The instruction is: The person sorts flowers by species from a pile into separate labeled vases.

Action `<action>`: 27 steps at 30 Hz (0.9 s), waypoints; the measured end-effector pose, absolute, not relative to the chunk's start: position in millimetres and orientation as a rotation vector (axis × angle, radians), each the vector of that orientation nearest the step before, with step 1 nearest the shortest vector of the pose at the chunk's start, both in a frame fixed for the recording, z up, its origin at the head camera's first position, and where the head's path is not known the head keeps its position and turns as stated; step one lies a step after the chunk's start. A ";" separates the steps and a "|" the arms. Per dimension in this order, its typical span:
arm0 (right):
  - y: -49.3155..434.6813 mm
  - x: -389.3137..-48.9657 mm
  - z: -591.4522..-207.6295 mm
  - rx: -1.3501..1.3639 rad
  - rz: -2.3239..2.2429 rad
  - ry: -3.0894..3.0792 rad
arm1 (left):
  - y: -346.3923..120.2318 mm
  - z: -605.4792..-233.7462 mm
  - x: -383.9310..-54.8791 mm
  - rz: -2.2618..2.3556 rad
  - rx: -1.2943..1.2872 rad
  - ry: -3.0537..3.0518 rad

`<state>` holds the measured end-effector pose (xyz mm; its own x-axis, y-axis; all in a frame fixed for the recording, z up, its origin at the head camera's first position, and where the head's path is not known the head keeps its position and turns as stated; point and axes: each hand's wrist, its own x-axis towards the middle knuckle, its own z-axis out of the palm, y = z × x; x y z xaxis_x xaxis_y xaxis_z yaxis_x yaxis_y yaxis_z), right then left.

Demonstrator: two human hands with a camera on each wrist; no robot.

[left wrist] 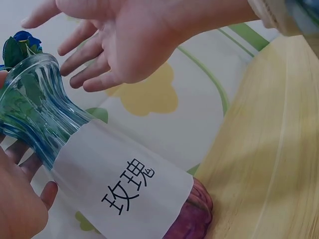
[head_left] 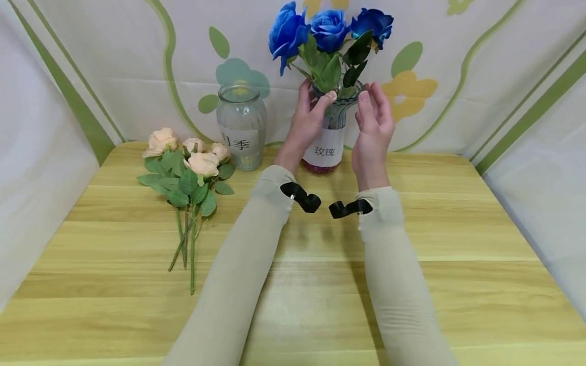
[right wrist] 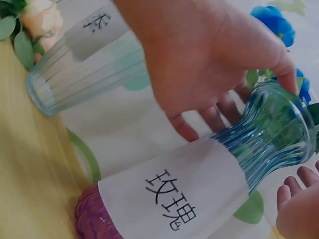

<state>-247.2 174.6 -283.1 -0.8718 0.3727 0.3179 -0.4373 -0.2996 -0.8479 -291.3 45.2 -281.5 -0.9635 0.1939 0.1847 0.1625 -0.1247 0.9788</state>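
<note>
A blue-tinted glass vase (head_left: 336, 119) with a purple base and a white label reading 玫瑰 stands upright near the table's back edge. Three blue roses (head_left: 328, 31) with green leaves rise out of its mouth. My left hand (head_left: 305, 124) holds the vase at its neck, thumb at the rim and fingers reaching behind the glass. On the other side, my right hand (head_left: 374, 127) is beside the rim with its fingers extended. The left wrist view shows a gap between the right fingers and the glass neck (left wrist: 42, 94).
To the left stands a second clear glass vase (head_left: 242, 114) with a white label and no flowers in it. Peach roses (head_left: 203, 163) lie in front of it on the wooden table (head_left: 458, 229), stems toward me. A patterned cloth (head_left: 458, 122) hangs close behind both vases.
</note>
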 end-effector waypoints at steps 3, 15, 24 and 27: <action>172.5 -244.7 -278.6 0.095 2.176 -1.448 | 43.9 -279.9 -291.4 2.301 0.413 2.069; 176.0 -243.1 -272.1 0.045 2.192 -1.445 | 36.2 -280.3 -287.3 2.162 0.340 2.151; 183.4 -239.9 -267.0 0.004 2.188 -1.378 | 28.9 -275.3 -254.6 1.961 0.094 2.367; 182.9 -235.7 -261.2 0.011 2.179 -1.347 | 20.4 -273.5 -237.7 1.972 0.067 2.392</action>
